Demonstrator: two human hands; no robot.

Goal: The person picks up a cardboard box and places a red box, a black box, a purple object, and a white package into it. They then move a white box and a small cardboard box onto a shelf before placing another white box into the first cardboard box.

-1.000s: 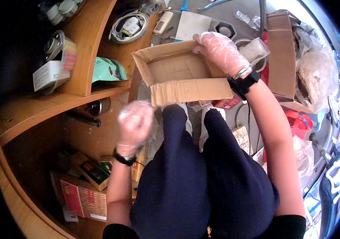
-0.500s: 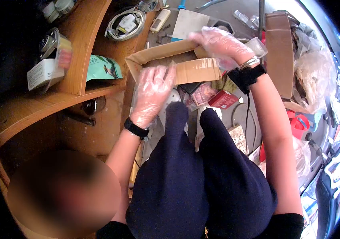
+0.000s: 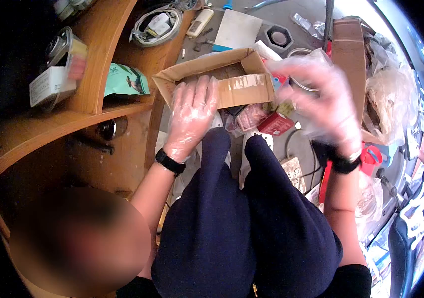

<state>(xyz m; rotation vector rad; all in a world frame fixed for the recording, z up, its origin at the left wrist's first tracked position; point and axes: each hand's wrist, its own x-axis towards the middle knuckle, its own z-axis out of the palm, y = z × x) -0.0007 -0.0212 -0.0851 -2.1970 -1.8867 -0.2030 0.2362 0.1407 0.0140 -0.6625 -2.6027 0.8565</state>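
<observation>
A shallow cardboard box [image 3: 246,90], open at the top, sits in front of my knees, with torn tape on its near wall. My left hand [image 3: 190,110], in a clear plastic glove, is closed over that wall near its left end, fingers hooked inside. To the right of the box is my gloved right hand [image 3: 328,97], smeared by motion, with its fingers stretched out and apart. Below the box lie a red packet [image 3: 276,123] and a pink plastic-wrapped bundle [image 3: 251,118].
A wooden shelf unit [image 3: 48,131] on the left holds a coiled white cable [image 3: 157,26] and a green pouch [image 3: 126,79]. At the right stands a larger carton [image 3: 347,54] stuffed with plastic bags [image 3: 390,99]. A power strip [image 3: 293,174] lies by my right knee.
My right hand has come off the box's far right corner and moved right and towards me. My left hand stays on the near wall, and the box has barely shifted.
</observation>
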